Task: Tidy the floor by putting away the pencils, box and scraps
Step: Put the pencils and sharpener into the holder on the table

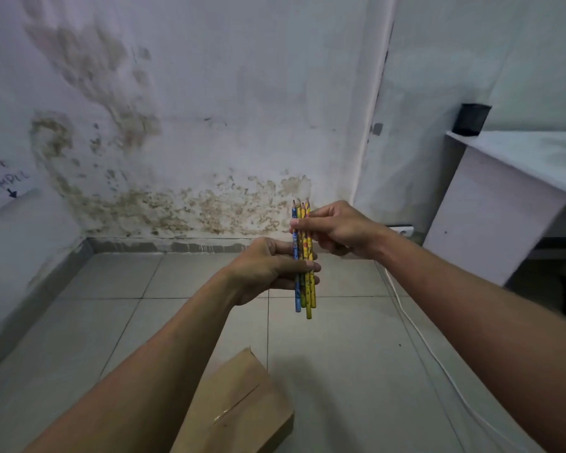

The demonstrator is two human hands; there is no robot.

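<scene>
A bundle of several pencils (304,289), one blue and the others yellow, stands upright in mid-air with the tips up. My left hand (265,273) grips the bundle around its middle. My right hand (337,228) pinches the pencils near their upper ends. A brown cardboard box (242,407) lies on the tiled floor below my left forearm, its near part hidden by that arm. No scraps are visible.
A white table (517,178) stands at the right with a black cup (471,119) at its back corner. A white cable (415,331) runs across the floor from a wall socket (402,229). Stained walls meet in the corner; a paper note (7,184) hangs on the left wall.
</scene>
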